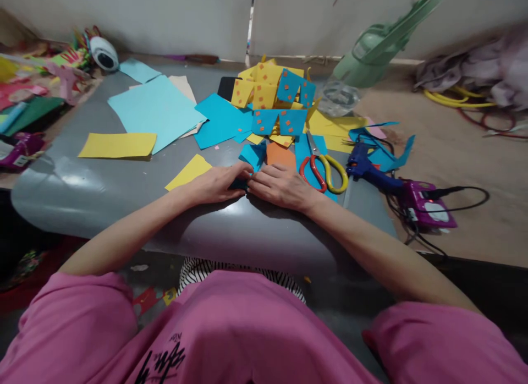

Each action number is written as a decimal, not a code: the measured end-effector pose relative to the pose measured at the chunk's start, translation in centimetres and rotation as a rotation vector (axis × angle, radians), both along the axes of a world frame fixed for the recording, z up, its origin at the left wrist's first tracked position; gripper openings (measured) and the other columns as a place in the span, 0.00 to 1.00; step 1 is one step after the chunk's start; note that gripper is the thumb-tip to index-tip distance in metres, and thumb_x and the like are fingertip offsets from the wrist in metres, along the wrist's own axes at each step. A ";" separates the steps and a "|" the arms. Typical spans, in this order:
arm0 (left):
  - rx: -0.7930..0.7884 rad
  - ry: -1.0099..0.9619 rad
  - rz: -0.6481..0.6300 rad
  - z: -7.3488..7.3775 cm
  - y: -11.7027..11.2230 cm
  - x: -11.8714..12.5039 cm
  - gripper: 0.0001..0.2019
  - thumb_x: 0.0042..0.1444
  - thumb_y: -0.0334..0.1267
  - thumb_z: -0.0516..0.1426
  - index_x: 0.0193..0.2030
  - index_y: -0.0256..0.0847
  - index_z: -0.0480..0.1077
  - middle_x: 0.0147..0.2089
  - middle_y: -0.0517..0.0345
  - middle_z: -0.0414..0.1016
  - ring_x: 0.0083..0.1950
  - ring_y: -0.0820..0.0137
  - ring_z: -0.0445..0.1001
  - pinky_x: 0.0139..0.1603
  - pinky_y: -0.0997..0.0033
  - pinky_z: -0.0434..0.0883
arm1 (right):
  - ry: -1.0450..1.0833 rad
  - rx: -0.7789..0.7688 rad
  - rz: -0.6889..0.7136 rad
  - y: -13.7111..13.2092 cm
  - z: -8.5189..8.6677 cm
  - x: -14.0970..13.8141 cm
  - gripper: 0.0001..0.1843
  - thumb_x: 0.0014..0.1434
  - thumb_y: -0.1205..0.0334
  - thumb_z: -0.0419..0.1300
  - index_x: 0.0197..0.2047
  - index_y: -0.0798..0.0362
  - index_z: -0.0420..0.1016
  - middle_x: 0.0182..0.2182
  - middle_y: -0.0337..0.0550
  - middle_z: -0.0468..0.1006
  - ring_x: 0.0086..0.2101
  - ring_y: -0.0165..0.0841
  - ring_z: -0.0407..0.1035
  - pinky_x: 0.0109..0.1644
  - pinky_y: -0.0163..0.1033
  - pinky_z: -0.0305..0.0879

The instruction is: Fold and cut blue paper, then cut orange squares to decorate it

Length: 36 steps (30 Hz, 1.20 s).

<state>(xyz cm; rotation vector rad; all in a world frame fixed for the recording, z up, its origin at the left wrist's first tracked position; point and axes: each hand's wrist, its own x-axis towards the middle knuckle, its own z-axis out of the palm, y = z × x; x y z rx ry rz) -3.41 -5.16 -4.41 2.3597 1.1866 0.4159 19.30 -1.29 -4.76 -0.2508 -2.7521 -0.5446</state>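
My left hand (218, 184) and my right hand (282, 187) lie side by side on the grey table sheet (103, 191). Their fingertips meet on a small piece of blue paper (239, 183), most of it hidden under the fingers. Both hands press down on it with fingers held together. Just beyond them lie a blue paper scrap (253, 154) and an orange piece (280, 154). A yellow sheet (188, 171) lies by my left hand. Scissors with red and yellow handles (324, 169) rest right of my right hand.
A pile of blue and yellow squares with orange dots (274, 100) sits at the back centre. Light blue sheets (154, 110) and a yellow strip (118, 145) lie left. A blue glue gun (367, 168) and a purple device with cables (427, 205) are right. A green watering can (371, 51) stands behind.
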 end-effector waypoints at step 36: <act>-0.423 -1.068 0.560 1.0 4.1 0.7 0.08 0.57 0.40 0.61 0.41 0.40 0.73 0.31 0.61 0.74 0.33 0.75 0.75 0.37 0.74 0.74 | 0.940 -1.074 -0.591 2.9 1.3 1.9 0.24 0.66 0.39 0.53 0.49 0.48 0.80 0.34 0.42 0.78 0.33 0.34 0.70 0.35 0.39 0.68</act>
